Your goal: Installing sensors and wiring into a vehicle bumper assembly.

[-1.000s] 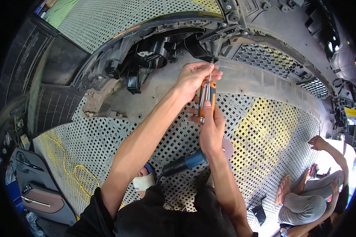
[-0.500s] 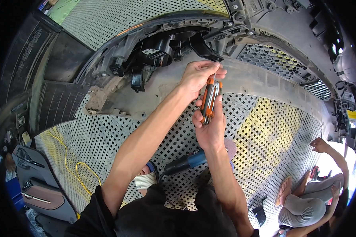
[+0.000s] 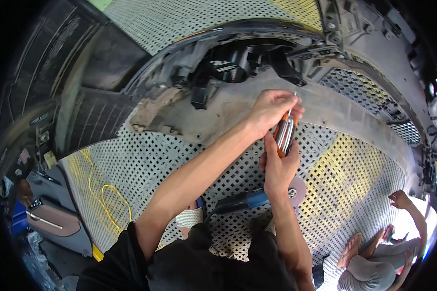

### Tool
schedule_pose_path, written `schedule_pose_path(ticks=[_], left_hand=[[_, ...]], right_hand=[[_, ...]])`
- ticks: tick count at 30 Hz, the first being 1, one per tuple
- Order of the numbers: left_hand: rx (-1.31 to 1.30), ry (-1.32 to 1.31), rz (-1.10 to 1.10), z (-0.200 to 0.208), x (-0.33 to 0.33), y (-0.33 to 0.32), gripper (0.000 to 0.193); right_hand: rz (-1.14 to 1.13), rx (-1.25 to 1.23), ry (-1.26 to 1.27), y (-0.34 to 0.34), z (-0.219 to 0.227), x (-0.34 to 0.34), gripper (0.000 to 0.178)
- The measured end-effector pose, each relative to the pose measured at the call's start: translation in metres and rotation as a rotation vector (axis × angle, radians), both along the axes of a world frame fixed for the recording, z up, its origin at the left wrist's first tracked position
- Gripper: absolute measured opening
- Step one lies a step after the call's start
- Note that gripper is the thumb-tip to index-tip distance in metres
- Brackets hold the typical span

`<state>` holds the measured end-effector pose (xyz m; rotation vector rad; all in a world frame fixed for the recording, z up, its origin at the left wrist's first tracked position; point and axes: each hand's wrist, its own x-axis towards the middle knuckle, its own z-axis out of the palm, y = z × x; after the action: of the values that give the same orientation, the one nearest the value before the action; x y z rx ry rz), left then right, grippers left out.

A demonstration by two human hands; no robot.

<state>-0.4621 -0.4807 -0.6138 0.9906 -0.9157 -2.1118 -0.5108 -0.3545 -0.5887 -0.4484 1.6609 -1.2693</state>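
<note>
Both my hands are on an orange-and-black folding hex key set (image 3: 285,135) with several metal keys in its handle. My right hand (image 3: 281,169) wraps round the lower end of the handle, thumb and fingers on either side. Above it, my left hand (image 3: 271,111) pinches one key that is swung out from the top; its tip shows just past the fingertips. The tool is held up over the near edge of a large dusty grey-black car bumper (image 3: 228,114), close to a black bracket (image 3: 286,68) on it, apart from both.
A blue-and-black angle grinder (image 3: 250,200) with a round disc lies on the perforated floor mat (image 3: 247,169) below my hands. A yellow cord (image 3: 104,194) loops at left, near a car door panel (image 3: 58,220). Another person (image 3: 369,262) sits at the lower right.
The whole view has shifted, so the bumper and mat appear farther right and lower. The handle has turned in my right hand, and the key's tip now shows beyond my left fingers.
</note>
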Motion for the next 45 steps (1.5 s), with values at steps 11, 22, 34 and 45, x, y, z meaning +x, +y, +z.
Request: schedule_pose_path(ticks=[11, 22, 34, 45], left_hand=[[0.007, -0.264, 0.344, -0.021, 0.18, 0.069, 0.035], [-0.017, -0.333, 0.223, -0.003, 0.206, 0.048, 0.033], [0.114, -0.158, 0.095, -0.013, 0.226, 0.031, 0.03], [0.037, -0.378, 0.1, -0.002, 0.222, 0.027, 0.03]], right_hand=[[0.571, -0.077, -0.087, 0.042, -0.042, 0.12, 0.035], [0.41, -0.082, -0.173, 0.033, -0.038, 0.173, 0.032], [0.407, 0.003, -0.129, 0.014, -0.015, 0.176, 0.037], [0.274, -0.127, -1.045, 0.023, -0.033, 0.178, 0.027]])
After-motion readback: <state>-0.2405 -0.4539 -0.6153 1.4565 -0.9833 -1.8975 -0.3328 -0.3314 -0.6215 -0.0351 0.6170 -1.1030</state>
